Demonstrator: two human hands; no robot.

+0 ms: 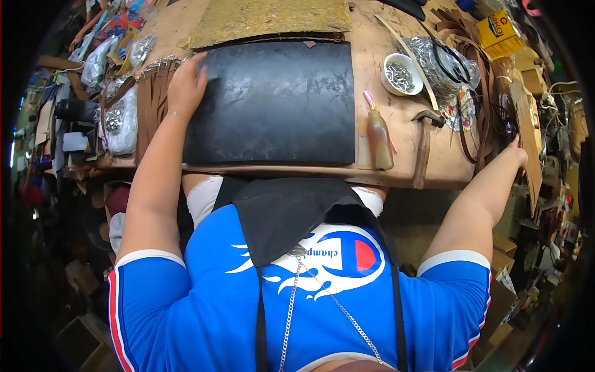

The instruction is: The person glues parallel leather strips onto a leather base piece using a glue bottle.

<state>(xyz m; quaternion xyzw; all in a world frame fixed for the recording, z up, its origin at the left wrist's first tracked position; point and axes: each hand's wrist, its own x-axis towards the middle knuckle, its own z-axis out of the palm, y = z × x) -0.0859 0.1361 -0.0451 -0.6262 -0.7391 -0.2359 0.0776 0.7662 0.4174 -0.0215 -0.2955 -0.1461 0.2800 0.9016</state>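
while left hand [186, 87] on mat [273, 105] corner

A worn tan workbench [372, 56] stood in dim clutter, cardboard boxes [503, 247] stacked beneath its right end, crowded shelves [59, 124] lining the left.

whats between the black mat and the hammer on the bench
A brown squeeze bottle with a pink nozzle sits between the black mat and the hammer, close to the mat's right edge. The head view shows it.
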